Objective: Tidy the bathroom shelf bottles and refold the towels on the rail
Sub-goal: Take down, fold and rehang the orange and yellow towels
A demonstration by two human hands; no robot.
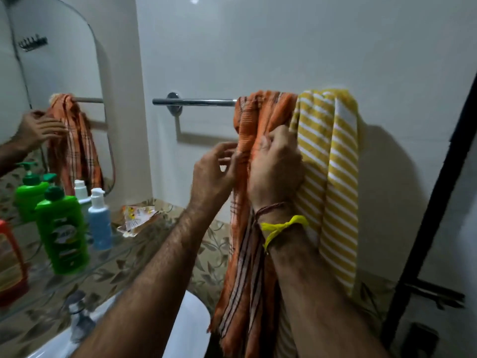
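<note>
fingers of both hands [273, 166] pinch the orange towel [260, 112] on the rail [193, 102].

Dim indoor light, soft picture, wide-angle bend at the edges.

Light falls from the near side: the yellow striped towel [333, 177] throws a broad soft shadow on the wall to its right, and the rail [193, 102] casts a faint one just below itself. The chrome rail carries a thin bright glint; the wall tiles show a weak sheen at the top. The green bottle [62, 228] and the shelf at left look smeared, and straight lines bow near the frame edges.
</note>
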